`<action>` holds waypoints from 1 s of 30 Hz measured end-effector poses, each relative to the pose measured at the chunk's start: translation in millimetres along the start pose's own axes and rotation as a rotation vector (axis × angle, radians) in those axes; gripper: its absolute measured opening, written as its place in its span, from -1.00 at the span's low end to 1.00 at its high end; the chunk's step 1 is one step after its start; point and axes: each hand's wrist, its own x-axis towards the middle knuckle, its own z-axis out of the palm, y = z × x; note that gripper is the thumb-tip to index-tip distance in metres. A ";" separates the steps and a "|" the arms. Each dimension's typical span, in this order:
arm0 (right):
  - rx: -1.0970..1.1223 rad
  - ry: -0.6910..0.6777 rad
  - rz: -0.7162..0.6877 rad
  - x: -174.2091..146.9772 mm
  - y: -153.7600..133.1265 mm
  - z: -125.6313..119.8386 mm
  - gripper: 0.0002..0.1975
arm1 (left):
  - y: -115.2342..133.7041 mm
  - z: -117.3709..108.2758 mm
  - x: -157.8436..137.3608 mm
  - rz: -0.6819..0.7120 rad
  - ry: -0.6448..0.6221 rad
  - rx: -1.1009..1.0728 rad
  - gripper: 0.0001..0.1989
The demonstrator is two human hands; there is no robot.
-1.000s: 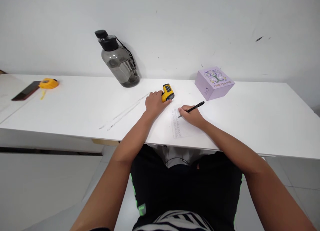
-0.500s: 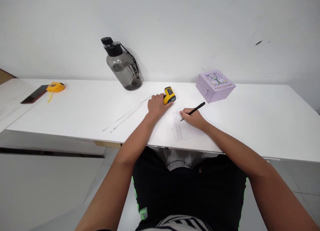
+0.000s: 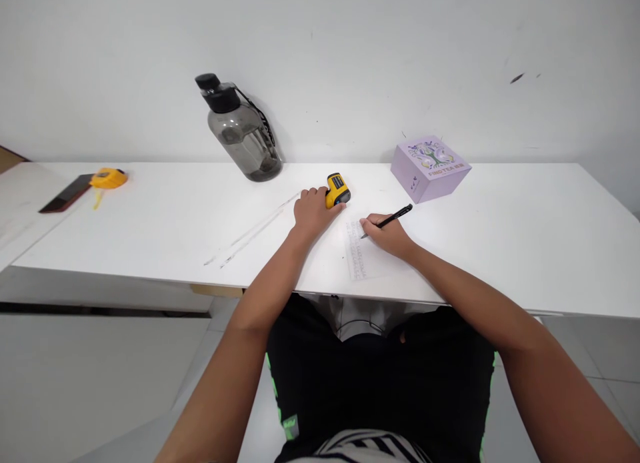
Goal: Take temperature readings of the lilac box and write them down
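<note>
pinched a black pen in the right hand over written-on paper on the white table; held the yellow device in the curled left hand, left of the purple box.

The view has shifted a little; the pen (just barely) slants flatter now.
</note>
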 end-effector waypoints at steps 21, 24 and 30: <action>0.009 0.032 -0.009 -0.5 1.3 0.5 -0.60 | 0.4 0.4 -0.2 0.018 -0.001 0.045 -0.47; 0.013 0.032 -0.004 -0.4 1.3 0.8 -0.60 | 0.9 -0.6 -0.6 0.026 -0.001 0.039 -0.47; -0.002 -0.004 0.008 0.4 1.6 0.5 -0.61 | 1.0 -0.4 0.7 0.016 -0.016 0.043 -0.48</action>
